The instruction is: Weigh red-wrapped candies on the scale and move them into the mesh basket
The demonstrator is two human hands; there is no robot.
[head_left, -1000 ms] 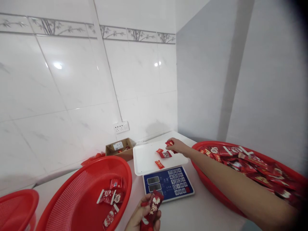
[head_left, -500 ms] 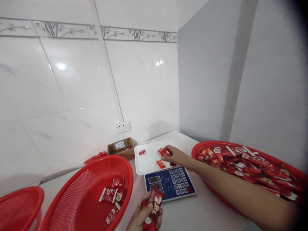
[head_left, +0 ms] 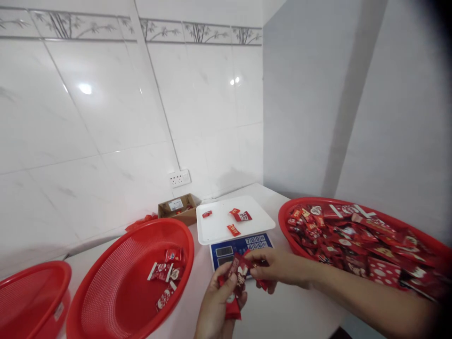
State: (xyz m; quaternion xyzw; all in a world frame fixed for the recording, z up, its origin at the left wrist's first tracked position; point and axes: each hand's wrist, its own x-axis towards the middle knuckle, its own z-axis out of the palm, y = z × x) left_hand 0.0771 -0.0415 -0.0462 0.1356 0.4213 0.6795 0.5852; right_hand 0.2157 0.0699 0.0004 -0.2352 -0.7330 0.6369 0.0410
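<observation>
We grip packets [head_left: 233, 308] in our left hand [head_left: 215, 299], above the table [head_left: 282, 315] before the scale [head_left: 218, 246], seemingly to have them handy for our right hand [head_left: 275, 267], which pinches another packet [head_left: 262, 284] close beside them.

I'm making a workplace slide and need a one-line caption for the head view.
Left hand and right hand hold red packets in front of a scale, between red basins.

Dark red packet [head_left: 242, 273]: glossy, pale lettering facing up; tilted, clasped in left hand [head_left: 221, 293] with further red wrapping beneath.
Red wrapping at right [head_left: 262, 284]: largely covered by right hand [head_left: 271, 267]; close beside dark red packet; count indeterminable.
</observation>
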